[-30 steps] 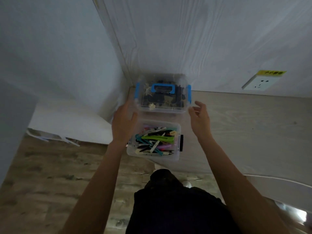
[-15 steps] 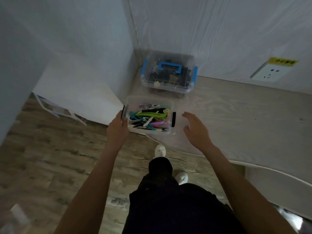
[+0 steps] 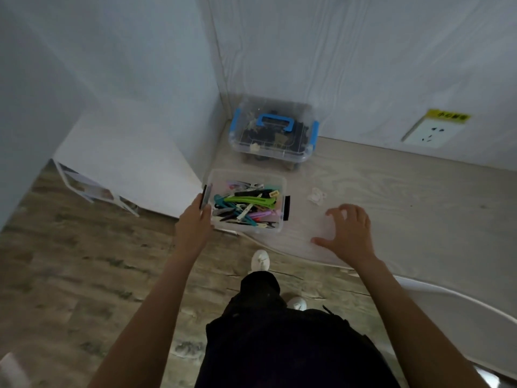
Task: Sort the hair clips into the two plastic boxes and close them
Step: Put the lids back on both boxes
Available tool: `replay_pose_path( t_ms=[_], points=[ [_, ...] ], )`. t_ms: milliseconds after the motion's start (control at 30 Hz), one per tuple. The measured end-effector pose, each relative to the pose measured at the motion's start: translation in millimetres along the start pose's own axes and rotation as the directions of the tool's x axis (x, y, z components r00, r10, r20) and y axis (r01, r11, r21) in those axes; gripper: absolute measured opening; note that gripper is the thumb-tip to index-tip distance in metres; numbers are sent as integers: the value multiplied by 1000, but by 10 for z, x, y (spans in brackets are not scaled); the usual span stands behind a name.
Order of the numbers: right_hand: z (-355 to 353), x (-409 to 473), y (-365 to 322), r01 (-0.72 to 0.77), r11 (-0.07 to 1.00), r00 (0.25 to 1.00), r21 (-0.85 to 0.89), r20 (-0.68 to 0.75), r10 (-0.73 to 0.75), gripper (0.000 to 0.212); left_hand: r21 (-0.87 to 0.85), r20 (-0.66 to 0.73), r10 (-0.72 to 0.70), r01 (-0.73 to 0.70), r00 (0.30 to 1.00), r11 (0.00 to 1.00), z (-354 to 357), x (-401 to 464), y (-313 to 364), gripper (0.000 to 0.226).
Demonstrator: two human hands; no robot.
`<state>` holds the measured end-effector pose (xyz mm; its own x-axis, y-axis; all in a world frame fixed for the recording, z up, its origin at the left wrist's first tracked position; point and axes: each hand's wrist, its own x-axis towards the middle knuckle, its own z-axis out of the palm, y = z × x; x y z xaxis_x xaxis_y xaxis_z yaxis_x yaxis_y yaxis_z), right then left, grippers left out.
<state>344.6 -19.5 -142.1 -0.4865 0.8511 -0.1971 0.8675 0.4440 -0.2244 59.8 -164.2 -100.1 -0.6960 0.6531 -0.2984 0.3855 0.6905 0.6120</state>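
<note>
The open box of coloured clips [image 3: 247, 205] sits left of the spread, empty right hand [image 3: 348, 233]; the left hand [image 3: 195, 222] grips its near-left latch. A stray pale clip [image 3: 316, 196] lies just beyond the right fingertips.

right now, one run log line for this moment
left hand grips near box latch | right hand open over table | far box closed

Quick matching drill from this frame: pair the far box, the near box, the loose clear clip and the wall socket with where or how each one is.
Things:
1. far box
2. near box
3. loose clear clip
4. wall socket

States:
A. on the table, right of the near box
B. left hand at its left end
C. in the corner, blue handle on its lid
D. under a yellow label

Pairs: 1-C, 2-B, 3-A, 4-D
</note>
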Motion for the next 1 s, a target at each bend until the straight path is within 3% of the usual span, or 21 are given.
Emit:
replay_pose_path(
  t_ms=[100, 167, 300, 400, 467, 533, 600, 700, 800, 867, 1000],
  points=[
    [31, 167, -22, -75, 996, 974, -48, 212, 83, 107, -70, 45, -11, 14, 999, 997, 63, -38, 129, 35],
    [44, 226, 5, -129, 992, 957, 0, 261, 125, 111, -99, 51, -5, 10, 999, 995, 99, -64, 200, 38],
    [-42, 130, 144, -260, 964, 956, 61, 156, 248, 105, -48, 45, 7, -4, 999, 999, 166, -53, 234, 37],
    [-230, -13, 241, -401, 807, 903, 433, 39, 428, 99, -41, 48, 19, -17, 999, 999, 196, -40, 245, 37],
    [-391, -74, 210, -253, 797, 942, 548, -49, 333, 99, -102, 97, 33, -23, 995, 994, 229, -60, 281, 38],
    [-555, -91, 64, -44, 879, 989, 474, -102, 105, 103, -176, 198, 31, 4, 980, 984, 265, -93, 352, 37],
    [-641, -41, -182, 125, 924, 992, 362, -45, -117, 104, -143, 250, 45, -9, 967, 990, 278, -126, 403, 32],
    [-615, 118, -486, 311, 942, 941, 126, 101, -324, 104, -81, 133, 99, -88, 986, 993, 274, -97, 403, 39],
    [-527, 291, -655, 382, 924, 897, -30, 254, -363, 105, -167, -9, 111, -111, 994, 980, 240, -85, 453, 40],
    [-490, 396, -737, 392, 919, 889, -46, 277, -365, 105, -218, 13, 84, -79, 996, 973, 248, -66, 482, 39],
    [-447, 500, -777, 396, 918, 881, -20, 291, -374, 105, -161, 101, 90, -73, 991, 984, 310, -12, 424, 48]
  ],
)
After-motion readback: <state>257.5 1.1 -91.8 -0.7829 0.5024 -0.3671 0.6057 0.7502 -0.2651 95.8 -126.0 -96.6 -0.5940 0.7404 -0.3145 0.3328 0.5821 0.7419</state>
